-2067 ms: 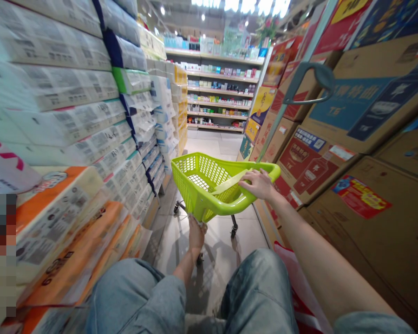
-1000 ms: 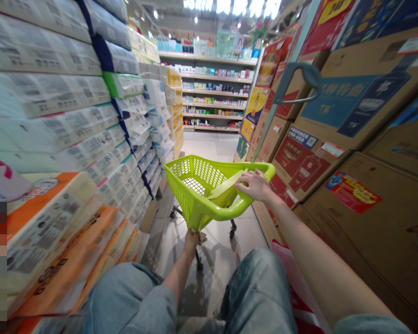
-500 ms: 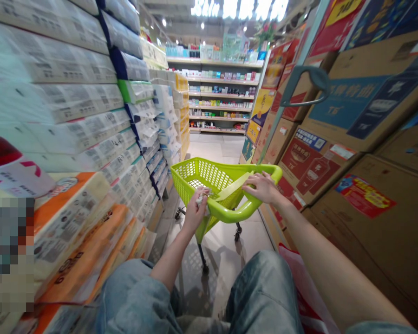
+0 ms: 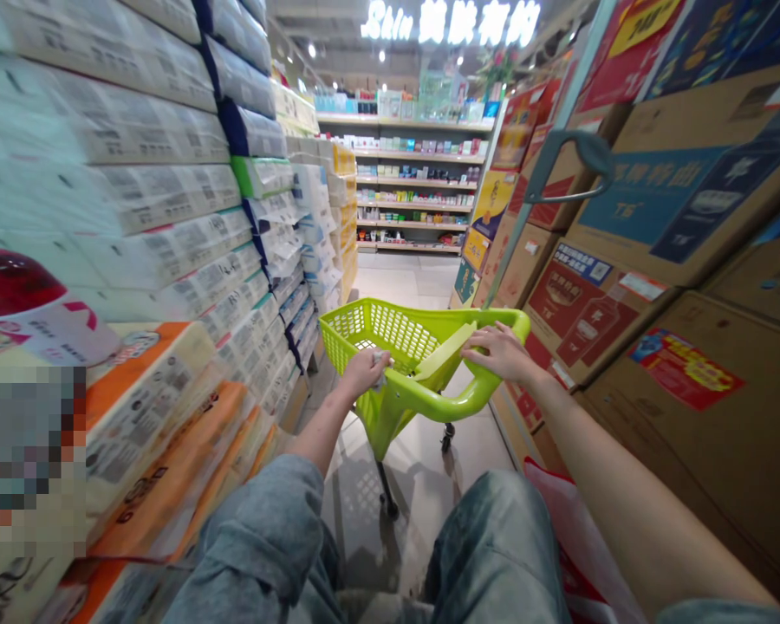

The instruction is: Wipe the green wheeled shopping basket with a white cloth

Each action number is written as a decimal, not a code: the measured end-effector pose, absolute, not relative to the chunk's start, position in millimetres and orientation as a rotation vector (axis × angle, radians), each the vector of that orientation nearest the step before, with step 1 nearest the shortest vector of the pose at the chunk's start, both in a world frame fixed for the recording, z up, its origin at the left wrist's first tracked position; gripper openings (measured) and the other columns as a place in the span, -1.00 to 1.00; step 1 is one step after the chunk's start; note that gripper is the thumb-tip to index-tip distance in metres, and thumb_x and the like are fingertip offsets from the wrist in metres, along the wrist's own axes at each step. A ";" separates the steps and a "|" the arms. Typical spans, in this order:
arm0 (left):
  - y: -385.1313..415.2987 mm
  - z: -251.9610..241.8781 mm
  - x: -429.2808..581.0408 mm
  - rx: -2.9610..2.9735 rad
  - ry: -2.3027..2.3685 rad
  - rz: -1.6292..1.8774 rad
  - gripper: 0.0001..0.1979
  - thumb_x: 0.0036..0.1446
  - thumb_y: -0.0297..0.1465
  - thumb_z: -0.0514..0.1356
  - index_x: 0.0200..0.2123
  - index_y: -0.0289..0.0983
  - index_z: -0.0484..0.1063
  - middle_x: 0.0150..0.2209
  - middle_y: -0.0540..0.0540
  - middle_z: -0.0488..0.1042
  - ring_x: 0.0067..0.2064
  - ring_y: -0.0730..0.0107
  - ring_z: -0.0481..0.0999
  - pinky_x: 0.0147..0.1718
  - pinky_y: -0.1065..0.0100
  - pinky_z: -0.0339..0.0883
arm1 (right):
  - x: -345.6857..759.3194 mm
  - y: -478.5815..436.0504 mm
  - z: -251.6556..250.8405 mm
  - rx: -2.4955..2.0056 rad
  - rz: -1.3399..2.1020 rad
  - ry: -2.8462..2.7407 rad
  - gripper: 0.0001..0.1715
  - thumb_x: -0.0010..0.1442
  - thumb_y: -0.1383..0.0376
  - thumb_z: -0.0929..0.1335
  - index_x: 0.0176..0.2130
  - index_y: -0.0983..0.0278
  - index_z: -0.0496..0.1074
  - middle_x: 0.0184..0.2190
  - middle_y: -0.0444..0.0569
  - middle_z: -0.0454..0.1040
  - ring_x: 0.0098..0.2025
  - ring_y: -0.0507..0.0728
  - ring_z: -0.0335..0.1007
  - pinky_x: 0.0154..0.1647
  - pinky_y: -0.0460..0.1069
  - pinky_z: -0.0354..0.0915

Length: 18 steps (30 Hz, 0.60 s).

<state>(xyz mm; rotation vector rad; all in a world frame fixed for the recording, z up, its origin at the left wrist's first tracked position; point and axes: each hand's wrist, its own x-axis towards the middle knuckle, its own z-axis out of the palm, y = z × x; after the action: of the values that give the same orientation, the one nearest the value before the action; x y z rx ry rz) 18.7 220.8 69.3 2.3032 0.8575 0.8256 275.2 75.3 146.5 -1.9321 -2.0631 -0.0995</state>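
A bright green plastic shopping cart [image 4: 422, 325] with a perforated basket stands in front of me on the tiled floor. My left hand [image 4: 362, 373] is closed on a small crumpled whitish cloth or tissue [image 4: 381, 359], at the left end of the cart's handle and rim. On the right side of the looped handle [image 4: 451, 404], my right hand [image 4: 497, 351] is closed, its fingers curled over the green plastic. The undersides of both hands are hidden.
Stacked tissue packs [image 4: 169, 186] line the left side, with orange packs [image 4: 162, 459] nearer me. Cardboard cartons [image 4: 676, 347] rise on the right, behind a grey pole hook [image 4: 572, 165]. A red-and-white bag [image 4: 559, 529] is beside my right knee. Goods shelves [image 4: 416, 178] stand ahead.
My left hand has moved slightly left and turned, so less of the crumpled cloth shows. My right hand and the cart have shifted slightly right in view.
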 end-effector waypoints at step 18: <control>170.0 56.8 54.0 2.363 0.678 0.893 -0.57 0.24 -0.16 -0.14 -0.51 -0.25 0.32 -0.52 -0.03 0.36 -0.43 0.41 0.34 -0.39 0.41 0.14 | 258.5 82.0 150.4 -1.968 0.099 -2.104 -0.53 0.20 0.00 0.16 -0.11 0.16 0.45 -0.13 -0.02 0.50 -0.08 0.20 0.37 0.00 0.10 0.20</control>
<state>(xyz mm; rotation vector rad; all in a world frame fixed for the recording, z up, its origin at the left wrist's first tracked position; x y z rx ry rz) 54.0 170.0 56.8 2.3633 0.6783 0.8930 258.5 82.0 150.4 -1.9684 -2.1041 0.0993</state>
